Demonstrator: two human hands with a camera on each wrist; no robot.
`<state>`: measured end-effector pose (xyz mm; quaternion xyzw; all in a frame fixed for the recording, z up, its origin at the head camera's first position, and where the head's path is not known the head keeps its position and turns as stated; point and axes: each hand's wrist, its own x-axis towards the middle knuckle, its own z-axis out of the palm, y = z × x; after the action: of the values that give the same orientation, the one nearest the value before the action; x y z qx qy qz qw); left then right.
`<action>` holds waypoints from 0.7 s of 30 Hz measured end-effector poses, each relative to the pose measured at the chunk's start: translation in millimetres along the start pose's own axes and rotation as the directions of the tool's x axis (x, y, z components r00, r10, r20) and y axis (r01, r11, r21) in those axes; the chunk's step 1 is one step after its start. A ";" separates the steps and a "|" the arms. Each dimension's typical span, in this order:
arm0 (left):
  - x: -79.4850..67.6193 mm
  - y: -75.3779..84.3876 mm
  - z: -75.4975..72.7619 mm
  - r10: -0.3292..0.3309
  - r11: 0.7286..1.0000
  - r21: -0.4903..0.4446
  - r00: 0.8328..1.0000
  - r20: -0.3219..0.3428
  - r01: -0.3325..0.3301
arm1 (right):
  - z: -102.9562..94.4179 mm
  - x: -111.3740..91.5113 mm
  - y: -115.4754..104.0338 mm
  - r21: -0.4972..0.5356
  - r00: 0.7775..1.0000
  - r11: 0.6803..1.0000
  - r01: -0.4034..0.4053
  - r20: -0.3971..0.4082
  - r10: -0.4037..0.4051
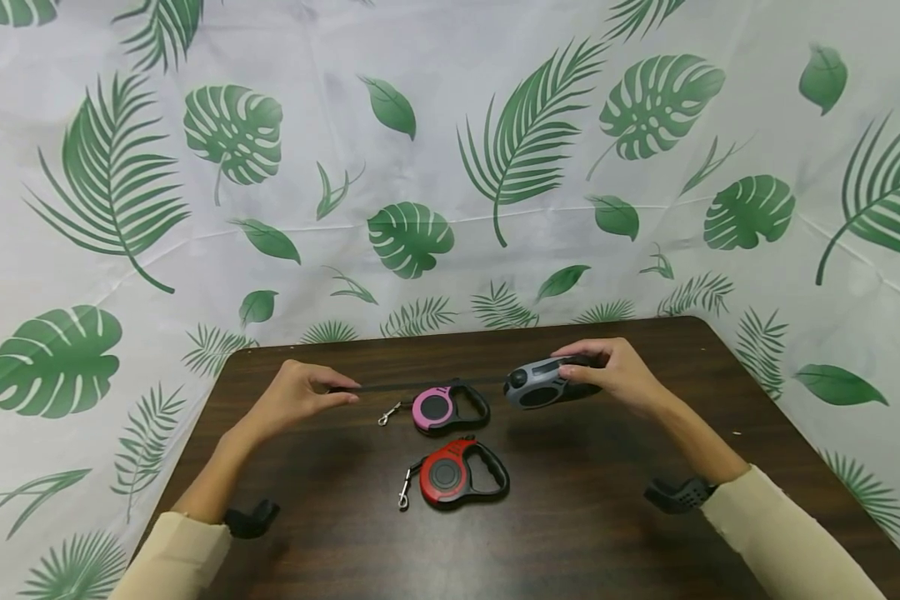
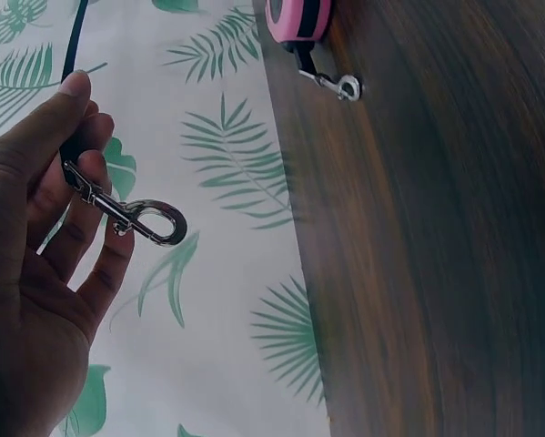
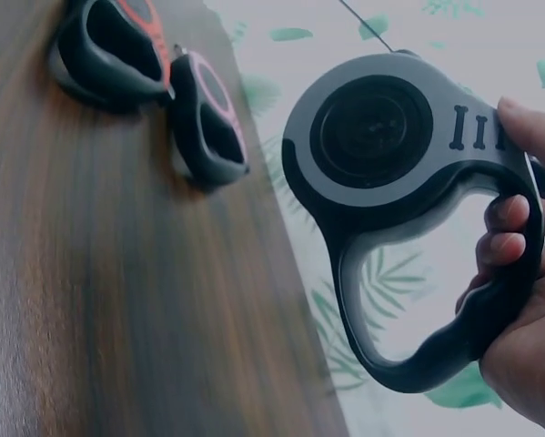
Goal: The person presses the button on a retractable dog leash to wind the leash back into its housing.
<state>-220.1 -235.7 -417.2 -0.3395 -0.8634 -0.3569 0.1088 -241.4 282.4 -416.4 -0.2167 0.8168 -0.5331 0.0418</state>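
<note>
My right hand [image 1: 621, 373] grips the black handle of a grey retractable dog leash [image 3: 372, 127], fingers through its loop, held above the table. A dark strap [image 1: 390, 387] runs out of it, stretched nearly level to my left hand [image 1: 300, 397]. There the thumb and fingers pinch the strap's end near a silver snap hook [image 2: 154, 218], which hangs free beside the fingers. Below the strap, a pink retractable leash [image 1: 433, 408] lies on the table with its hook to the left. Closer to me is a red retractable leash [image 1: 446, 475], lying the same way.
The dark wooden table [image 1: 570, 525] has its far edge against a white curtain [image 1: 450, 167] with green leaf prints. Black bands with small devices sit on both wrists, the left one [image 1: 252, 518] and the right one [image 1: 678, 495].
</note>
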 end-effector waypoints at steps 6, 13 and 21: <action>3.4 4.2 4.0 -0.025 1.000 -0.016 1.000 0.001 0.025 | 8.3 2.6 -1.8 0.024 1.000 1.000 0.000 -0.003 0.000; 5.3 7.5 8.8 -0.042 0.999 -0.029 0.999 0.009 0.043 | 16.5 5.2 -2.1 0.029 1.000 1.000 -0.011 -0.004 0.011; 9.8 13.4 15.5 -0.034 0.999 -0.038 0.999 0.010 0.034 | 24.5 7.5 -4.7 0.052 1.000 0.999 -0.009 -0.002 0.009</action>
<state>-217.7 -213.2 -416.9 -0.3283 -0.8627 -0.3735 0.0923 -239.4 256.9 -421.4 -0.2115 0.8037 -0.5541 0.0489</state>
